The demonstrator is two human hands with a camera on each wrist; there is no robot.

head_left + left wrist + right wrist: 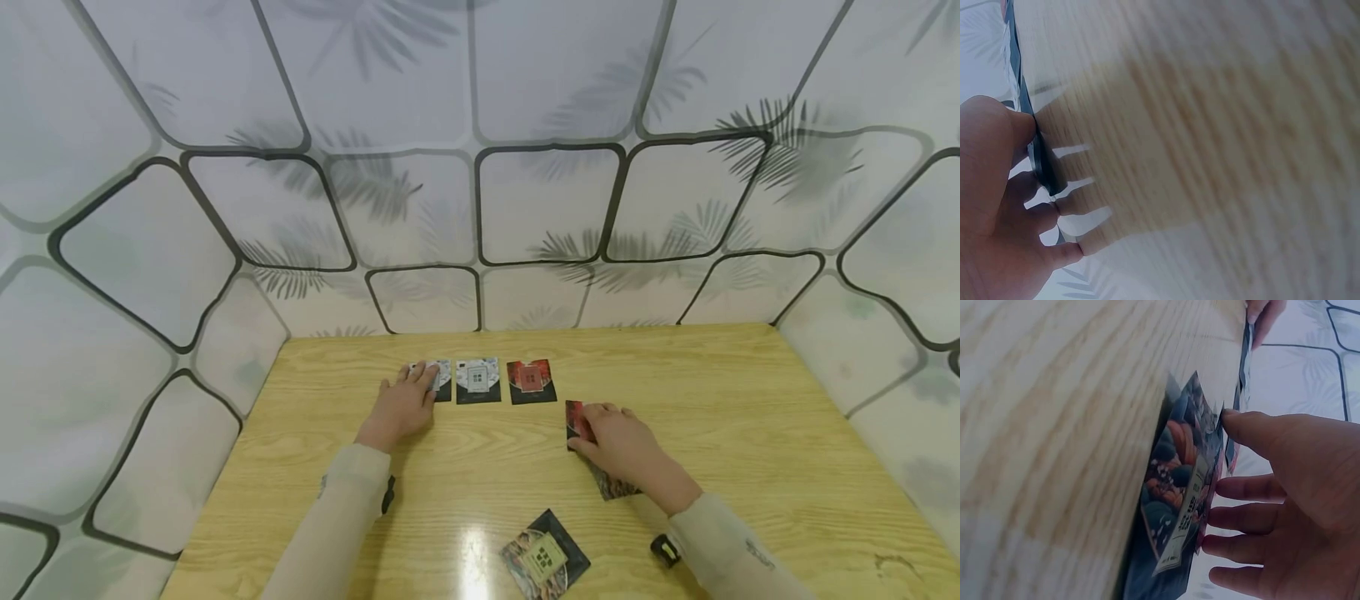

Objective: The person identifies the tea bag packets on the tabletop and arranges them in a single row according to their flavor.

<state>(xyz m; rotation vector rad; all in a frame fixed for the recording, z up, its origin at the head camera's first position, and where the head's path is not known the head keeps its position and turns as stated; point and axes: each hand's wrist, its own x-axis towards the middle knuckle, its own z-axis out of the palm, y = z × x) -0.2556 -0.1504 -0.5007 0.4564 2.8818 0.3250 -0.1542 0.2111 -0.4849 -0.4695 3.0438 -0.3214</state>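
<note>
At the left end of a row of flat packets, my left hand (pixel 401 408) rests with its fingers spread on a grey-and-black packet (pixel 444 390). Beside it lie a second grey-and-black packet (pixel 477 382) and a red-and-black packet (pixel 531 381). My right hand (pixel 626 442) pinches another red-and-black packet (pixel 574 425) between thumb and fingers, partly hiding it. Beneath that hand is a dark patterned packet (pixel 617 487); the right wrist view shows its printed leaves and pale label (pixel 1188 515). Nearer to me lies a patterned packet with a yellowish label (pixel 545 557), turned askew.
All the packets are on a light wooden table (pixel 337 367). A pale curtain (pixel 547 200) with dark outlines and leaf prints stands behind the table and at both sides. Dark bands sit at both wrists.
</note>
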